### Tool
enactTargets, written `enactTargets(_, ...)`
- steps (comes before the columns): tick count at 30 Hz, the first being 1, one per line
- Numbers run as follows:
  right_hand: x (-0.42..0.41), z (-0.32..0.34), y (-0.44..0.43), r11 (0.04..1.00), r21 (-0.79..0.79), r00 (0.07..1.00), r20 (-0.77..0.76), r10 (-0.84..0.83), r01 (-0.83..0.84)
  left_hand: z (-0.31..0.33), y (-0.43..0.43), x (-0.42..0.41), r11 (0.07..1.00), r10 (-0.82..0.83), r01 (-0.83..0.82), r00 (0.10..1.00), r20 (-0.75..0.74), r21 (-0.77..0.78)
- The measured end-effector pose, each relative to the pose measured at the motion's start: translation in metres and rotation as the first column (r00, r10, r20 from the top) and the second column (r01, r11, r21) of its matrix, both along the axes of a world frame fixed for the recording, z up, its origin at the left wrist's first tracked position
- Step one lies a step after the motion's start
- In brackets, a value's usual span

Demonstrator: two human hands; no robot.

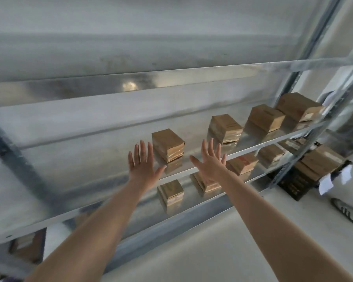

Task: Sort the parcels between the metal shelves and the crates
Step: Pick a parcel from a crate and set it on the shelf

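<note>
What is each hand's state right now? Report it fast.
Left hand: open, fingers spread, holding nothing.
Right hand: open, fingers spread, holding nothing.

A striped white sneaker [347, 213] stands on the pale floor [243, 251] at far right.

Both hands, left hand [142, 164] and right hand [210, 164], reach spread-fingered toward a parcel [168, 144] on the metal shelf [90, 159].

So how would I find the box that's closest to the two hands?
On the big metal shelves, find the row of four brown parcels. It is the leftmost parcel, just beyond the open left hand and right hand, with only bare shelf on its left.
</note>
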State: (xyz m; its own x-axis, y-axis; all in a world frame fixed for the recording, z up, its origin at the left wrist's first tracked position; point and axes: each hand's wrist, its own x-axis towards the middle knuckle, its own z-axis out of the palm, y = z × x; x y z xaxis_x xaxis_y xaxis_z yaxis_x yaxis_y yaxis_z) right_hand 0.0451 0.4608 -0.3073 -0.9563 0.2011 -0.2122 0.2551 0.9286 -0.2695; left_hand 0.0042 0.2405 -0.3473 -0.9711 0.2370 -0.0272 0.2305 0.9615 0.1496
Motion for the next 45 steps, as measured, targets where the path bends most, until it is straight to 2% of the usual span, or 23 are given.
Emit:
enactTargets(4,-0.033,-0.009,0.024,0.977,-0.211,0.997,0.061,0.048,-0.034,-0.006,0.024,-0.008,0.986,0.104,-0.124,0.981,0.166,0.115)
enactTargets(8,-0.061,-0.018,0.032,0.86,-0.51,0.996,0.073,0.041,0.002,-0.013,0.043,-0.023,0.892,0.12,-0.242,0.94,0.318,0.38)
enactTargets(10,-0.076,-0.026,0.032,0.772,-0.633,0.996,0.094,-0.001,0.06,-0.02,0.053,-0.039,0.758,0.146,-0.366,0.902,0.406,0.54)
enactTargets(12,-0.094,-0.034,0.029,0.683,-0.722,0.993,0.112,-0.041,0.11,-0.028,0.062,-0.055,0.584,0.157,-0.455,0.876,0.457,0.672)
enactTargets(15,-0.11,-0.036,0.018,0.529,-0.828,0.982,0.162,-0.094,0.187,-0.041,0.075,-0.075,0.353,0.158,-0.539,0.84,0.519,0.765)
enactTargets(18,-0.118,-0.035,0.009,0.381,-0.9,0.978,0.195,-0.078,0.21,-0.076,0.077,-0.105,0.226,0.107,-0.568,0.822,0.559,0.791)
enactTargets(20,-0.121,-0.035,0.007,0.314,-0.931,0.982,0.184,-0.038,0.187,-0.155,0.072,-0.144,0.163,0.043,-0.608,0.791,0.61,0.777)
enactTargets(22,-0.128,-0.042,0.007,0.294,-0.948,0.991,0.132,0.013,0.122,-0.197,0.074,-0.164,0.129,-0.003,-0.581,0.81,0.586,0.804)
enactTargets(24,-0.133,-0.049,0.008,0.307,-0.949,0.993,0.102,0.058,0.079,-0.172,0.076,-0.153,0.086,-0.021,-0.532,0.844,0.536,0.842)
enactTargets(30,-0.147,-0.05,0.02,0.301,-0.951,0.985,0.115,0.126,0.073,-0.031,0.107,-0.104,-0.005,0.073,-0.502,0.862,0.501,0.865)
enactTargets(36,-0.162,-0.05,0.024,0.313,-0.948,0.977,0.113,0.18,0.052,-0.003,0.113,-0.107,-0.064,0.079,-0.511,0.854,0.514,0.857)
enactTargets(38,-0.163,-0.051,0.025,0.299,-0.954,0.978,0.098,0.187,0.038,-0.001,0.112,-0.107,-0.044,0.079,-0.522,0.848,0.524,0.851)
enactTargets(43,-0.163,-0.056,0.028,0.299,-0.953,0.987,0.08,0.141,0.035,-0.004,0.11,-0.1,0.156,0.045,-0.555,0.83,0.556,0.817)
enactTargets(45,-0.162,-0.054,0.028,0.314,-0.949,0.989,0.071,0.133,0.026,-0.005,0.111,-0.102,0.166,0.049,-0.548,0.835,0.548,0.82)
